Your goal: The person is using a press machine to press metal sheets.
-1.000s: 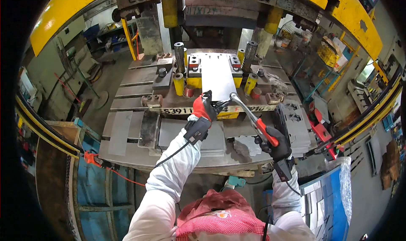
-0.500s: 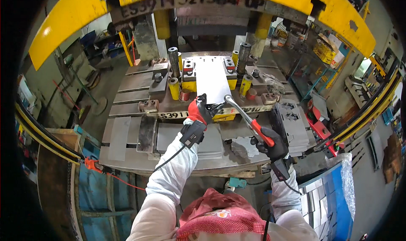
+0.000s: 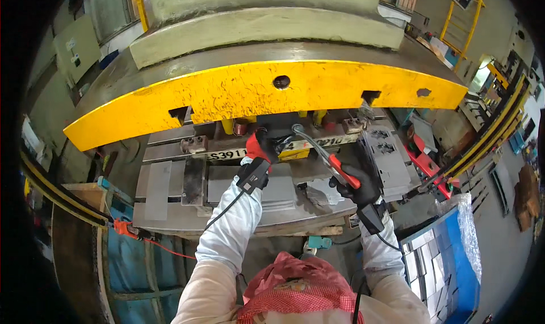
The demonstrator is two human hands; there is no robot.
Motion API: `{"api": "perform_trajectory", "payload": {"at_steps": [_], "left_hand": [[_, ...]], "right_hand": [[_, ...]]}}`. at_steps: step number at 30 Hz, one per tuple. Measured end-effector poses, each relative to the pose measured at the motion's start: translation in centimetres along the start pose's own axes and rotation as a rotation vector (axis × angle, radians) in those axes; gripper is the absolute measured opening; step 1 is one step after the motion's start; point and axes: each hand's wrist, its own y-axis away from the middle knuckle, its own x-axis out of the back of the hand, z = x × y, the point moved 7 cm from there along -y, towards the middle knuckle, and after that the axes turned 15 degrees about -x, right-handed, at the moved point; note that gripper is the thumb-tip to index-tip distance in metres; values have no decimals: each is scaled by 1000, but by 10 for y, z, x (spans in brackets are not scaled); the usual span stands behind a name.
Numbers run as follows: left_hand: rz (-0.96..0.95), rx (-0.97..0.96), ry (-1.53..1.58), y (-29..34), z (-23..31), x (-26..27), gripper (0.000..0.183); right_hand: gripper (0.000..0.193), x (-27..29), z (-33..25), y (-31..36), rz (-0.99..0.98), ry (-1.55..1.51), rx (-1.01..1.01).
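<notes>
My right hand (image 3: 360,186), in a black glove, is closed around the red grips of long metal pliers (image 3: 322,151). Their rounded silver head reaches forward and left to the near edge of a flat metal sheet (image 3: 277,121). Beside that edge is my left hand (image 3: 265,147), in a red and black glove. Its dark fingers stretch to the right, apart, near the pliers' head; whether they touch the sheet is not clear. Just beyond both hands hangs the yellow upper beam (image 3: 318,88) of a press, which hides the far part of the sheet and most of the die.
Grey sheets (image 3: 255,190) lie stacked on the press bed (image 3: 227,226), with more plates (image 3: 392,170) at its right. A blue-lined bin (image 3: 462,267) of metal pieces stands at lower right. Yellow-black guard bars (image 3: 62,182) flank both sides. A red-pink apron covers my front.
The press's yellow beam has come down, covering the guide posts and most of the die. The sheet, bright before, now lies in shadow. Both hands have shifted only slightly left.
</notes>
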Motion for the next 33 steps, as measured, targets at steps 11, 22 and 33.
{"api": "perform_trajectory", "payload": {"at_steps": [11, 22, 33], "left_hand": [[-116, -547, -724, -30, 4, 34, 21], [-417, -490, -950, -9, 9, 6, 36], [165, -37, -39, 21, 21, -35, 33]], "right_hand": [[53, -5, 1, 1, 27, 101, -8], [40, -8, -57, -48, -6, 87, 168], [36, -4, -106, -112, -3, 5, 350]]}}
